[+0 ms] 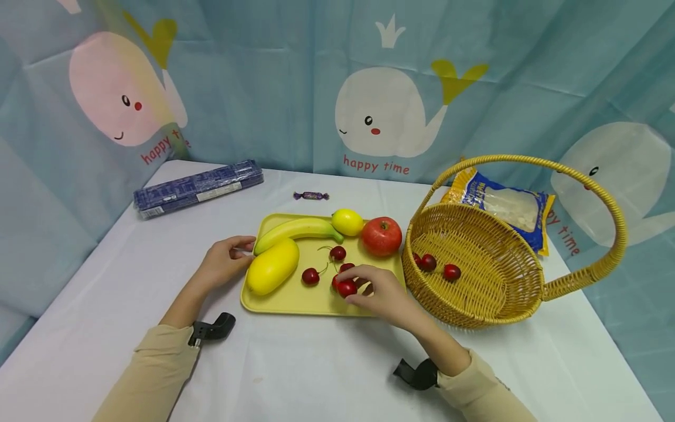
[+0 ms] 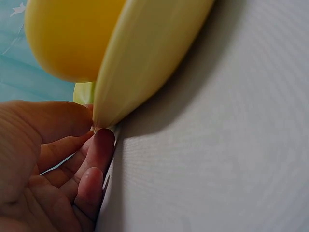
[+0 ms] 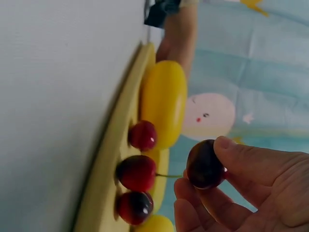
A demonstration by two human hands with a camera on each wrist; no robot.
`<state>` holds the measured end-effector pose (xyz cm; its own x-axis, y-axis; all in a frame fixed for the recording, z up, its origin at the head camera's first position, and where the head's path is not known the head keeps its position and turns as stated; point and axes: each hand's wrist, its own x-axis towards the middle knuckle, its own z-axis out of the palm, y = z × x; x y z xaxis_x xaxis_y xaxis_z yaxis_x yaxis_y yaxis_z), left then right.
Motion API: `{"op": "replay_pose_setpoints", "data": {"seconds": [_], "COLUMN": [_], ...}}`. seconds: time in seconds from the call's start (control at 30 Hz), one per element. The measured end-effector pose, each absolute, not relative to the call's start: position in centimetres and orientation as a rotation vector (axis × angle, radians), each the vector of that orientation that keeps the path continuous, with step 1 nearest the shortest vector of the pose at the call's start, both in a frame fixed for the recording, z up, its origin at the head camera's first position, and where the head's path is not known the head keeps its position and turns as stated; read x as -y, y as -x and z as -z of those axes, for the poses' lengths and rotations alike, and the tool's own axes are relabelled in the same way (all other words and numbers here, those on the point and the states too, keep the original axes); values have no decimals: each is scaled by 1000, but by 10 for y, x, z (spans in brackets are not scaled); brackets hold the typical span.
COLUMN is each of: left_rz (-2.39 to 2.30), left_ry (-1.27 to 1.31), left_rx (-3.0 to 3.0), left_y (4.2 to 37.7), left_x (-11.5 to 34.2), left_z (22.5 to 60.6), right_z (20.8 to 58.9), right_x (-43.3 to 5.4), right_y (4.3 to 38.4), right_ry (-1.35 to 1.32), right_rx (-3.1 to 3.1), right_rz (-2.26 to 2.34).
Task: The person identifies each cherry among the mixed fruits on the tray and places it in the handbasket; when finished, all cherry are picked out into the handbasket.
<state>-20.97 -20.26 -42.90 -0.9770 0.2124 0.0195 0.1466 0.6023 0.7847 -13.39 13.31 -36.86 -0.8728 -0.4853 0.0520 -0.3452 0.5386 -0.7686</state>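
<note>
My left hand (image 1: 224,265) pinches the left rim of a yellow tray (image 2: 149,53) between thumb and fingers, beside a yellow mango (image 1: 273,266). Over the front part of the tray, my right hand (image 1: 387,296) holds a dark red cherry (image 3: 205,164) between thumb and fingertips, raised above the tray in the right wrist view. Several other cherries (image 1: 310,276), some with stems, lie on the tray below and left of it. A banana (image 1: 297,230), a lemon (image 1: 347,222) and a red apple (image 1: 381,236) line the tray's back edge.
To the tray's right stands a wicker basket (image 1: 474,316) with a tall arched handle and a few cherries (image 1: 452,272) inside. Behind it leans a blue and yellow bag (image 1: 511,208). A wrapped candy (image 1: 311,196) and a long dark blue package (image 1: 200,189) lie at the back.
</note>
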Motion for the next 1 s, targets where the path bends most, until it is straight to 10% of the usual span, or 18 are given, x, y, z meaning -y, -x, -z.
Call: {"op": "replay_pose_setpoints", "data": {"seconds": [1.0], "left_rz": [-1287], "left_ry": [-316], "left_rx": [-2758], "left_y": [210], "left_x": [203], "left_z": [428], "right_z": [359], "right_x": [-288], "right_y": [120], "right_ry": [90], "right_rx": [-2807], "right_rz": [1412]}}
